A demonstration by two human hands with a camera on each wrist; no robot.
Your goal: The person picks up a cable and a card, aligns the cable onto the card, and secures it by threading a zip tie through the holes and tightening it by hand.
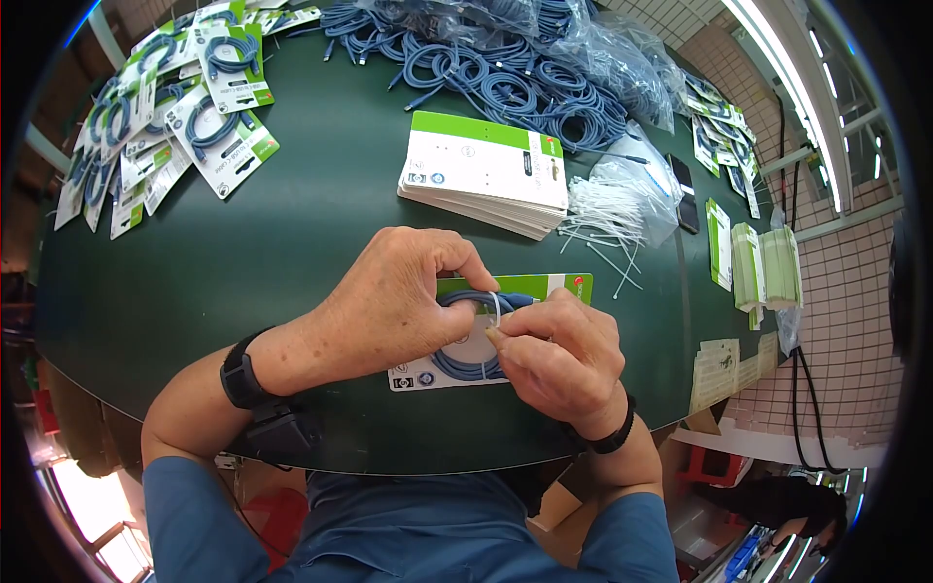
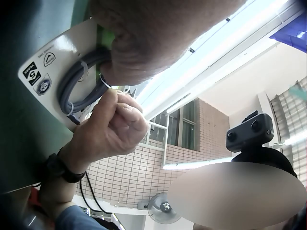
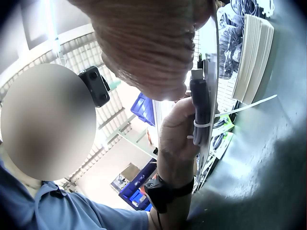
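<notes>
A blue USB cable (image 1: 455, 369) lies coiled against a green and white backing card (image 1: 575, 284). My left hand (image 1: 389, 296) grips the coil's upper side, its thumb reaching inside the ring and its index finger bent over the top. A white cable tie (image 1: 498, 309) loops round the cable there. Finger and thumb of my right hand (image 1: 569, 355) pinch this tie just beside the left thumb. In the right wrist view, one cable plug (image 3: 197, 84) points upward along the card, and a thin white tie tail (image 3: 249, 107) sticks out past the card's edge.
Beyond the hands stands a stack of backing cards (image 1: 476, 160), with loose white cable ties (image 1: 612, 209) beside it. Blue coiled cables (image 1: 486, 78) heap up at the back. Carded cables (image 1: 209, 126) pile at far left. A phone (image 1: 683, 189) and more cards (image 1: 763, 267) sit right.
</notes>
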